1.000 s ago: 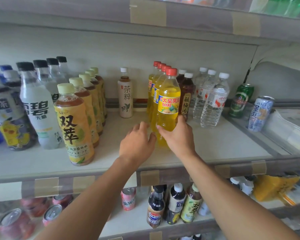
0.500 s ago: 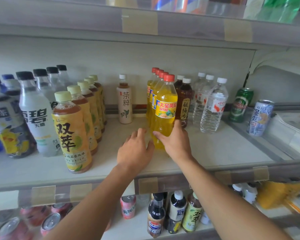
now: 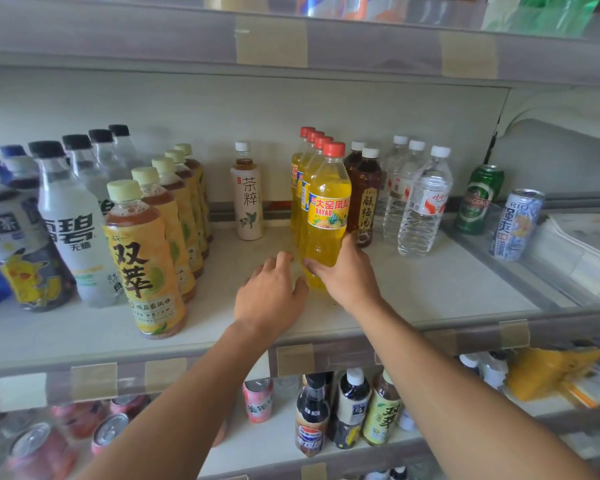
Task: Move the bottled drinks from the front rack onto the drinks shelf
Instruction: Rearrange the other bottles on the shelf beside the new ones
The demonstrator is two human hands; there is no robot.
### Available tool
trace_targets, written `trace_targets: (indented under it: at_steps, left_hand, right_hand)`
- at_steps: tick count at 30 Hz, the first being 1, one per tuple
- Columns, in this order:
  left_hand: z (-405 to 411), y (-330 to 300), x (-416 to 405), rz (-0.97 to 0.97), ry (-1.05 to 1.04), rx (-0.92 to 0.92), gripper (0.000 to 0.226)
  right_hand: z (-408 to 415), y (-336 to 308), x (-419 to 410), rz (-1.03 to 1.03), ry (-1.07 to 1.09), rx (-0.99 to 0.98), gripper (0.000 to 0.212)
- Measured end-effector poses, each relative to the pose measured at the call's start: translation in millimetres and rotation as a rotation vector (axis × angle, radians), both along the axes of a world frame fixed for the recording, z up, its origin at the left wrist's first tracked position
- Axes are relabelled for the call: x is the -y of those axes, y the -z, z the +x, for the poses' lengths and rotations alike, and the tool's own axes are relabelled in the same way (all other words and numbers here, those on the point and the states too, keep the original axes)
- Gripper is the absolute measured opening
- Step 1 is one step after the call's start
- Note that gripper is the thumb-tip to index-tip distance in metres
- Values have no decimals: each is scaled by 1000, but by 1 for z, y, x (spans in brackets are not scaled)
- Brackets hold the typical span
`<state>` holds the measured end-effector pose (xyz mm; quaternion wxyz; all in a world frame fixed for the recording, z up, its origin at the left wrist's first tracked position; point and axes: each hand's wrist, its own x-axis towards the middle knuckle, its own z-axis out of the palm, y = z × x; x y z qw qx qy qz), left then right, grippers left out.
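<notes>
A yellow pineapple drink bottle [image 3: 328, 216] with a red cap stands upright on the drinks shelf [image 3: 430, 289], at the front of a row of several like it. My right hand [image 3: 347, 271] grips its lower part, thumb on the left side and fingers round the right. Just left of the bottle's base my left hand [image 3: 269, 294] rests on the shelf with fingers loosely bent and nothing in it; its fingertips are close to the bottle.
Left stand rows of yellow tea bottles [image 3: 144, 258] and white soda bottles [image 3: 71, 223]. A lone white tea bottle [image 3: 247, 192] stands behind. Right are brown drinks [image 3: 364, 195], water bottles [image 3: 421, 202] and two cans [image 3: 478, 199]. A lower shelf [image 3: 274, 441] holds more bottles and cans.
The yellow bottle slid back a little toward its row with my right hand on it. My left hand stayed beside it on the shelf. The camera tilted slightly.
</notes>
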<state>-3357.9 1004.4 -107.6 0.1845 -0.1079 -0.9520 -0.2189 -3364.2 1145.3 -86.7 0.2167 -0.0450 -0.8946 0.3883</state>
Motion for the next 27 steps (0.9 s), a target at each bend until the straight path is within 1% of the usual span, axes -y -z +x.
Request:
trace_targets:
  at_steps: [6,8,11,13,17,20,22,24,27]
  left_hand:
    - [10,-17,4,10,12,-9,38]
    - [16,-24,6,14,14,-10,34]
    - [28,-32,11,43,37,-31,34]
    - [39,-35,13,79,72,-52,34]
    - [65,-36,16,158,188,-109,30]
    - [84,-29,22,222,307,-105,28]
    - [98,-20,28,244,415,-93,31]
    - [115,-7,31,245,517,-76,35]
    - [137,20,32,232,588,-20,34]
  right_hand:
    - [15,-4,-8,-23,8,9,73]
    - [25,-5,-7,-9,27,-14,67]
    - [49,-6,-2,53,49,-97,51]
    - [67,-4,4,114,61,-167,48]
    - [103,2,15,205,75,-255,47]
    - [132,10,19,257,94,-279,42]
    - [151,21,20,280,100,-297,41]
    - [170,36,20,291,108,-289,39]
    - [198,68,19,300,132,-236,36]
